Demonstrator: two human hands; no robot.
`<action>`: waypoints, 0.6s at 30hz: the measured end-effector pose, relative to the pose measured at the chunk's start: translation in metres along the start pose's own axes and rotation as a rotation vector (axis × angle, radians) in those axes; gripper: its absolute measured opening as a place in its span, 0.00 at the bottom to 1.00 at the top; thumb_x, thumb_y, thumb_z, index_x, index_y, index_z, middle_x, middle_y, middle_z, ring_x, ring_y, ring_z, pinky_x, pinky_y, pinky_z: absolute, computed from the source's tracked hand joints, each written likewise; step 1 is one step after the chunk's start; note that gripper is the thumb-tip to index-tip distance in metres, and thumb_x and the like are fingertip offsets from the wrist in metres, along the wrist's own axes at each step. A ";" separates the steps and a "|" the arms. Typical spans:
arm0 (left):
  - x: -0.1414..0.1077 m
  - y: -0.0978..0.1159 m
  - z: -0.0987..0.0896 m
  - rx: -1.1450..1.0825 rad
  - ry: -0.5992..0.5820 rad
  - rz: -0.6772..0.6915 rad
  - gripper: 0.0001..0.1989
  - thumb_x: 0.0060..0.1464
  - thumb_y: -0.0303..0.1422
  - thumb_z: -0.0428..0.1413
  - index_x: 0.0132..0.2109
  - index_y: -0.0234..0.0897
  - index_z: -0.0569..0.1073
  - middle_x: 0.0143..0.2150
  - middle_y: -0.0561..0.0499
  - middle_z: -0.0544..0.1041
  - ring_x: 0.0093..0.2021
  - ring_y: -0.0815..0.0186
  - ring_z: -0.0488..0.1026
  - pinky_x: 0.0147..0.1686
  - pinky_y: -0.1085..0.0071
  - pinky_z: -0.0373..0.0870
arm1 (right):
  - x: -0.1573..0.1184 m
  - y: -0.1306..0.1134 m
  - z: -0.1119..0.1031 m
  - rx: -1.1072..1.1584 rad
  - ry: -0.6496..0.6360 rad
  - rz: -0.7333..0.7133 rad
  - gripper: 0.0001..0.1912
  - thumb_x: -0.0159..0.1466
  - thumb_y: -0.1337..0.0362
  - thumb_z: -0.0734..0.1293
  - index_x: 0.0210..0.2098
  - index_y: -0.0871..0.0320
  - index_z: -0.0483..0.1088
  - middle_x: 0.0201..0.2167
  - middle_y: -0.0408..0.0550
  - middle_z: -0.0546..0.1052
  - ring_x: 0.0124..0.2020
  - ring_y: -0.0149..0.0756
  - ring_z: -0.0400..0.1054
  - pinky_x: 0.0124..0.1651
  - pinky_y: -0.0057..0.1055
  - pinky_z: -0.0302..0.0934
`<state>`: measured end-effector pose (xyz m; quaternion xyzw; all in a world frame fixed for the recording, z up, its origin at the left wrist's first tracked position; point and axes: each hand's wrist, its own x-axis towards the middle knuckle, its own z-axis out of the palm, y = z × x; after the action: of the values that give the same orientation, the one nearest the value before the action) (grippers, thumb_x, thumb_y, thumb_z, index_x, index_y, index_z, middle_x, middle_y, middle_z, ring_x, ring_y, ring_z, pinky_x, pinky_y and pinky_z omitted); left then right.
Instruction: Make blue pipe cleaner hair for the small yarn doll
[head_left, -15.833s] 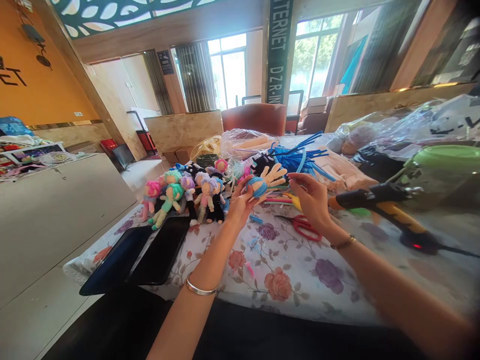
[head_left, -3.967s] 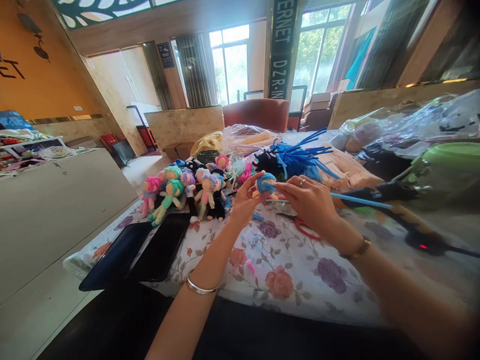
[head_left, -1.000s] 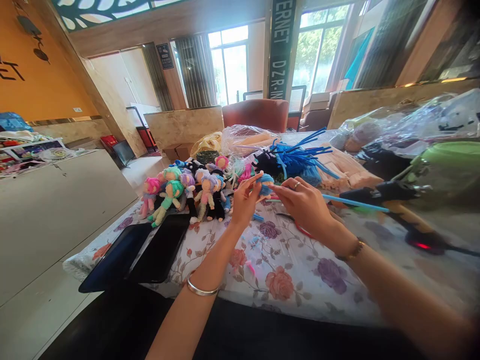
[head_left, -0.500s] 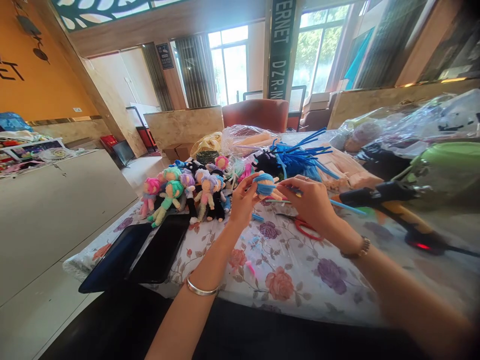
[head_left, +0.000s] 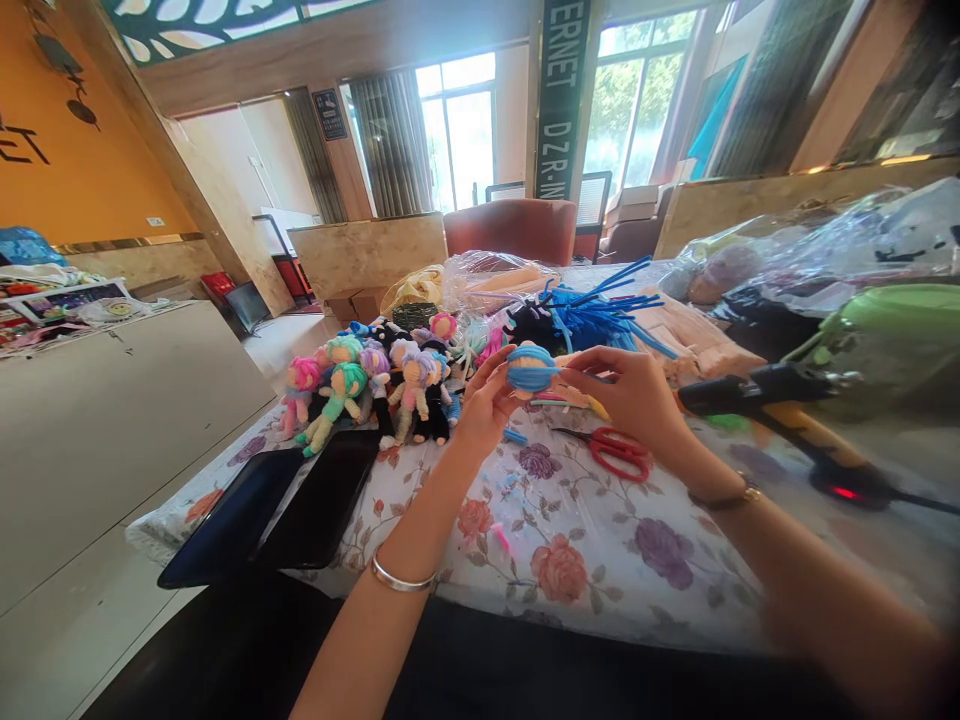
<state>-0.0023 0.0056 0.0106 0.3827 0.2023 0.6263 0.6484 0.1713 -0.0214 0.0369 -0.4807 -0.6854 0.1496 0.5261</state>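
Near the middle of the frame, the left hand (head_left: 484,412) grips a small doll head (head_left: 529,384) banded with blue. Just right of it, the right hand (head_left: 628,392) pinches the end of a blue strip (head_left: 556,371) against the head's side. Too hard a tug could pull that strip loose or twist the head from the left fingers. At right, the glue gun (head_left: 776,390) shows a red light and its nozzle sits near the right wrist; if hot, a backward swing might burn skin.
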 end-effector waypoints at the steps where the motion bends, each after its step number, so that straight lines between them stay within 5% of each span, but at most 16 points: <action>1: 0.000 0.000 0.000 -0.008 0.001 -0.007 0.16 0.47 0.29 0.61 0.46 0.38 0.76 0.35 0.51 0.79 0.31 0.69 0.76 0.35 0.72 0.74 | 0.000 0.000 0.000 0.015 0.002 0.011 0.13 0.54 0.54 0.70 0.29 0.58 0.76 0.28 0.46 0.78 0.29 0.34 0.69 0.34 0.30 0.62; 18: -0.002 0.002 0.000 0.032 -0.012 -0.085 0.19 0.50 0.28 0.58 0.51 0.42 0.73 0.36 0.51 0.79 0.31 0.69 0.76 0.36 0.70 0.76 | -0.005 -0.010 -0.004 0.021 -0.040 0.031 0.13 0.53 0.55 0.71 0.28 0.59 0.78 0.27 0.49 0.79 0.24 0.33 0.70 0.27 0.28 0.62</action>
<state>-0.0041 0.0035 0.0117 0.3877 0.2244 0.5927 0.6693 0.1695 -0.0318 0.0431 -0.4825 -0.6866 0.1745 0.5151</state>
